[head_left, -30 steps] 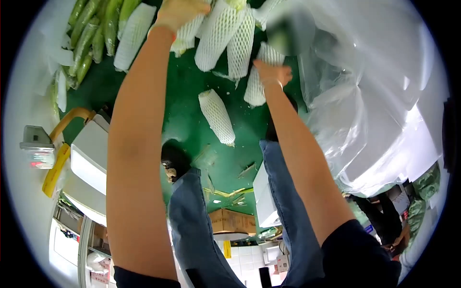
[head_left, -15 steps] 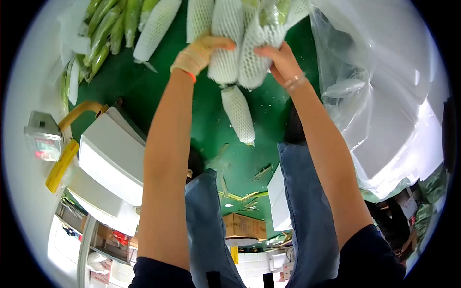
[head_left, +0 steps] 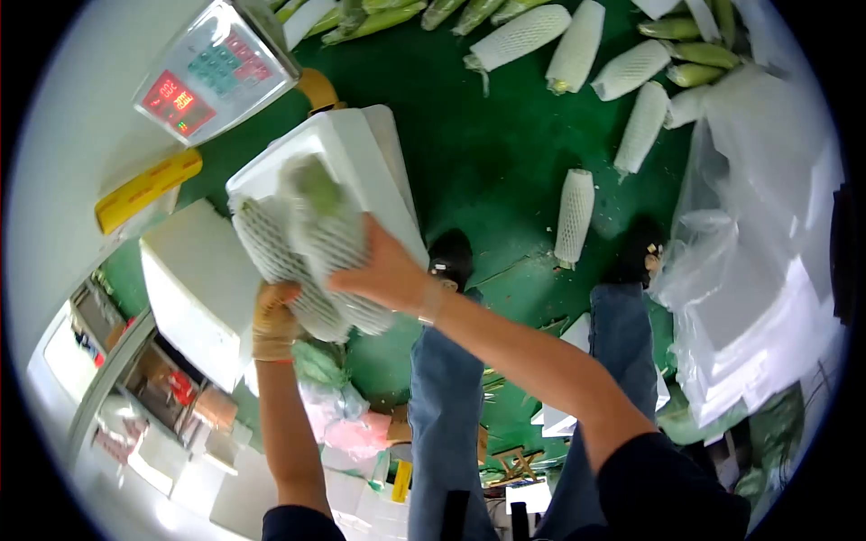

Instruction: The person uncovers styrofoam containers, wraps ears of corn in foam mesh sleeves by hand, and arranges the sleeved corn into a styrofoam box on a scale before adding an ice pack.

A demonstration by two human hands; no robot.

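My left hand (head_left: 274,317), in a tan glove, is closed around the lower part of an ear of corn in a white foam net (head_left: 275,248). Beside it, my right hand (head_left: 386,270) grips a second foam-netted ear of corn (head_left: 327,230), slightly blurred, with green showing at its upper end. Both ears are tilted side by side over a white foam box (head_left: 361,144). A shorter netted ear (head_left: 574,216) lies alone on the green floor. Several more netted ears (head_left: 577,45) lie further up.
A scale with a lit red display (head_left: 212,81) stands at upper left, above a yellow roll (head_left: 149,191). Another white box (head_left: 194,288) is at left. Unnetted green corn (head_left: 379,20) lies along the top. Clear plastic sheeting (head_left: 713,270) covers white material at right.
Both hands have swung left with the netted corn, from the floor ahead to over the white foam box. The view has turned left, bringing the scale's display into sight.
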